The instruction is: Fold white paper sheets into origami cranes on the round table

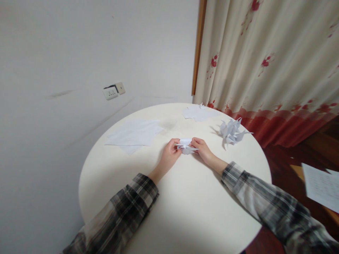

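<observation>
One pointed, folded white paper piece, held over the round white counter, its sides pinched by the left hand and the right hand. Folding is apparently being done; light, even fingertip pressure is called for.

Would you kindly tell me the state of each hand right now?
Left hand: closed, holding the folded white paper.
Right hand: closed, holding that same paper.

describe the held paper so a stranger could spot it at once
At the round white table, look between the left hand and right hand. They hold a small white folded paper with pointed tips. Unlike the flat sheets to its left and the bigger spiky cluster to its right, it is being held.
</observation>
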`<state>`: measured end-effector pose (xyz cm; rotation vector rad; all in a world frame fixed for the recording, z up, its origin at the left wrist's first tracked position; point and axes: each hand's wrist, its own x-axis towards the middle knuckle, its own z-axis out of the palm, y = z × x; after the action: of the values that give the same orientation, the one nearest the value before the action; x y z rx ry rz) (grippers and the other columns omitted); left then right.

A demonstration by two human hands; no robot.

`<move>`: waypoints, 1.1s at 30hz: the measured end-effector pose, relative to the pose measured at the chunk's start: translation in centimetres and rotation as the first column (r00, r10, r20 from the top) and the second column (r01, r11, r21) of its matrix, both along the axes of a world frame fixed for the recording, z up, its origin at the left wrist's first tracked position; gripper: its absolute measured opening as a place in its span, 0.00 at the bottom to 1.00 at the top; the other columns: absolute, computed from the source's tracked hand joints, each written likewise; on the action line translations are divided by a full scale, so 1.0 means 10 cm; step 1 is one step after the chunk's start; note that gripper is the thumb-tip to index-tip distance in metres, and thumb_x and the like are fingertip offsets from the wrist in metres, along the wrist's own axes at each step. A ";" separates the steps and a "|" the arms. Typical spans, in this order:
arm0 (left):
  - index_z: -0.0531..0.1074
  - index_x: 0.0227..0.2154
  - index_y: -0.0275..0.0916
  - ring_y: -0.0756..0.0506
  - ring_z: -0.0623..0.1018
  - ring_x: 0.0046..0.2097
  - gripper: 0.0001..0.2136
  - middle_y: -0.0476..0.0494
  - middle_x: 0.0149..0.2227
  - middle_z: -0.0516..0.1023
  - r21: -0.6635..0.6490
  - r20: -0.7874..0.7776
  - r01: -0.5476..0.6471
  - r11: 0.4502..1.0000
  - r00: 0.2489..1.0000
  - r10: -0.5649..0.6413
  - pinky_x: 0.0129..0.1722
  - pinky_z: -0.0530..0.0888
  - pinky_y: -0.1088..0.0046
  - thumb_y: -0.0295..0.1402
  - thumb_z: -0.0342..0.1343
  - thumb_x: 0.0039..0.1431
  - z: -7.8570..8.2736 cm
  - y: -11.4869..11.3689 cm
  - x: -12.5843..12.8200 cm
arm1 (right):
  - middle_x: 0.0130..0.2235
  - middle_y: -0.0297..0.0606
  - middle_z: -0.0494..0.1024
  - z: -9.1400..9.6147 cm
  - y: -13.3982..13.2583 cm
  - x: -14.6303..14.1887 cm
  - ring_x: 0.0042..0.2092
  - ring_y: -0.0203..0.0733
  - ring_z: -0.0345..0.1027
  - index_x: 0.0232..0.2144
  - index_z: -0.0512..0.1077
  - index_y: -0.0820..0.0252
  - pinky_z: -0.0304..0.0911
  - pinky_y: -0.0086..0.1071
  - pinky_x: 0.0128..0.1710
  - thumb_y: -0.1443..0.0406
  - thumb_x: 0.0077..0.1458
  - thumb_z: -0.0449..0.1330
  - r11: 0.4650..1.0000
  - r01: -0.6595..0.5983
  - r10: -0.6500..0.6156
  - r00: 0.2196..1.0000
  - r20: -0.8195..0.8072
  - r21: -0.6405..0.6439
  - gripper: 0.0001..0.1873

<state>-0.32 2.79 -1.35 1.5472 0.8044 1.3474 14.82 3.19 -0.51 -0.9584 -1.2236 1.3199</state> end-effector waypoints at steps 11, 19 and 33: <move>0.63 0.30 0.38 0.53 0.71 0.31 0.08 0.51 0.29 0.69 0.014 -0.029 0.000 1.000 1.000 0.000 0.31 0.69 0.78 0.25 0.53 0.45 -0.02 0.00 -0.01 | 0.15 0.22 0.46 0.05 0.00 0.09 0.17 0.25 0.35 0.14 0.55 0.61 0.36 0.22 0.16 0.69 0.43 0.56 0.913 -0.382 0.333 0.901 -0.278 -0.144 0.13; 0.62 0.29 0.38 0.53 0.71 0.29 0.07 0.53 0.26 0.67 -0.015 -0.096 -0.069 0.998 0.993 0.067 0.29 0.67 0.80 0.27 0.53 0.45 -0.03 0.01 -0.01 | 0.16 0.23 0.48 0.02 0.04 0.11 0.18 0.25 0.37 0.18 0.59 0.63 0.41 0.20 0.16 0.71 0.47 0.55 0.834 -0.510 0.396 0.819 -0.415 -0.210 0.10; 0.61 0.29 0.39 0.53 0.69 0.26 0.07 0.55 0.24 0.65 0.051 -0.217 -0.134 0.990 0.966 0.141 0.26 0.66 0.80 0.28 0.52 0.46 -0.03 0.03 -0.07 | 0.14 0.23 0.44 0.08 0.01 0.15 0.16 0.26 0.34 0.16 0.56 0.62 0.44 0.19 0.15 0.70 0.54 0.46 0.723 -0.645 0.402 0.684 -0.608 -0.247 0.16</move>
<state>-0.97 3.13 -1.68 1.7158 1.0462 1.3092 16.31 3.33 0.27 -0.4600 -0.7965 2.2482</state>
